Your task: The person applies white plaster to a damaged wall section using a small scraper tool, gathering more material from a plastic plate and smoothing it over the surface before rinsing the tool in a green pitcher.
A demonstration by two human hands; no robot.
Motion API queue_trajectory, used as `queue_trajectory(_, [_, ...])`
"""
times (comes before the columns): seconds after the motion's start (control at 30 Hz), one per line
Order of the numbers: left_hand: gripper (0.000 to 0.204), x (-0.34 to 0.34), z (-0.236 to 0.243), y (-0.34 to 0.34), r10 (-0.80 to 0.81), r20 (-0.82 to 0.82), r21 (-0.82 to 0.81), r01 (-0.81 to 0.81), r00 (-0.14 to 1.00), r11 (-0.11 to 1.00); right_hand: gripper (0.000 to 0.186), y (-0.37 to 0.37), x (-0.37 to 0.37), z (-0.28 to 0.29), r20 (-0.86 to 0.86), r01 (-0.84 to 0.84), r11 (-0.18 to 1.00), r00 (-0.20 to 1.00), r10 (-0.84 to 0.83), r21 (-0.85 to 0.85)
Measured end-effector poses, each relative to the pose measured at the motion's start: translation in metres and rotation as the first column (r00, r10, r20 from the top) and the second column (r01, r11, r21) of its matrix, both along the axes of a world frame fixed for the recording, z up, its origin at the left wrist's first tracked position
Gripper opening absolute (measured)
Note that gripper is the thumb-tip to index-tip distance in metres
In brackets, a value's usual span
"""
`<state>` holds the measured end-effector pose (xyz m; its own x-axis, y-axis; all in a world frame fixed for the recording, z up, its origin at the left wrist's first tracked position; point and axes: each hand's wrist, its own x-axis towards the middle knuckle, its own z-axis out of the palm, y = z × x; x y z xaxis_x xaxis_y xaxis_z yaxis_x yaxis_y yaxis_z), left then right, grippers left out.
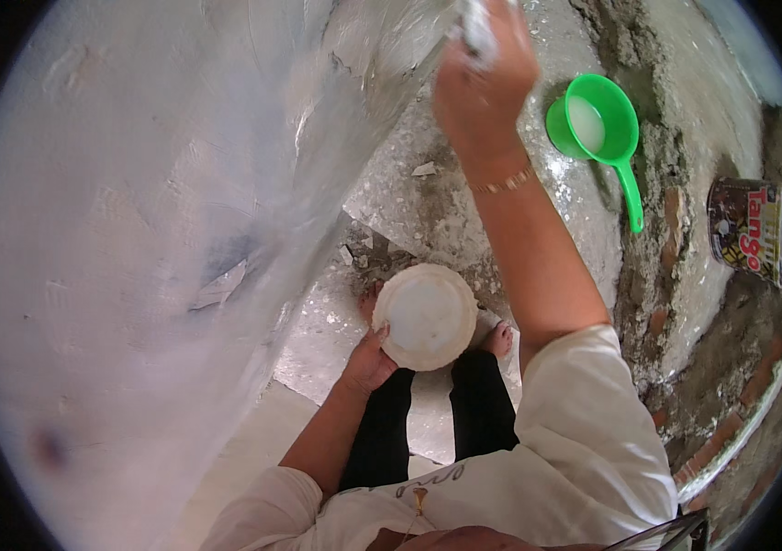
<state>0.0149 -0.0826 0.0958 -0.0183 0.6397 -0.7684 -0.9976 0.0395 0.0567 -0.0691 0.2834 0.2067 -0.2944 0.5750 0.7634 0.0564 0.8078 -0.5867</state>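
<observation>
My left hand [371,361] grips the near-left edge of a round, off-white bowl [469,323]. White paste [423,314] covers its inside. The bowl is held above my feet, level with my shins. My right arm reaches far forward along the wall, and my right hand [492,87] is blurred by motion. Its fingers are closed around something white-smeared [477,35], whose kind I cannot make out. Beside that hand is the pale, plaster-coated wall [161,165], with uneven smears and a rough patch.
Right of my right hand stands a green dipper [618,110] with whitish liquid in it. Farther right is a dark printed tub [744,230]. Rough mortar and exposed bricks [712,450] run along the right side. White flakes and broken chips [424,169] litter the grey floor.
</observation>
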Motion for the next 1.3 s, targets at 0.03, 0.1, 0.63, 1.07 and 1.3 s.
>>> queue_trajectory(0.03, [0.052, 0.008, -0.001, 0.004, -0.002, -0.004, 0.007, 0.002, 1.0, 1.0, 0.047, -0.002, -0.009, -0.004, -0.004, 0.002, 1.0, 1.0, -0.002, 0.007])
queue_trajectory(0.1, [0.051, 0.029, -0.005, 0.011, 0.018, 0.025, 0.016, -0.018, 1.0, 1.0, 0.045, -0.015, -0.026, -0.018, -0.023, -0.093, 0.994, 0.995, 0.094, 0.052])
queue_trajectory(0.63, [0.048, 0.095, -0.016, 0.036, 0.049, 0.069, 0.025, -0.051, 0.996, 0.998, 0.045, -0.057, -0.005, -0.02, -0.016, -0.261, 0.96, 0.964, 0.264, 0.102])
queue_trajectory(1.07, [0.039, 0.09, -0.054, 0.061, -0.012, 0.022, -0.056, 0.013, 1.0, 0.998, 0.032, 0.0, 0.08, -0.053, -0.215, -0.316, 0.343, 0.929, 0.301, -0.884])
queue_trajectory(1.3, [0.04, 0.079, -0.053, 0.071, -0.076, 0.086, 0.002, 0.077, 0.993, 0.997, 0.04, 0.058, -0.019, -0.065, -0.822, -0.827, -0.024, 0.554, 0.132, -0.562])
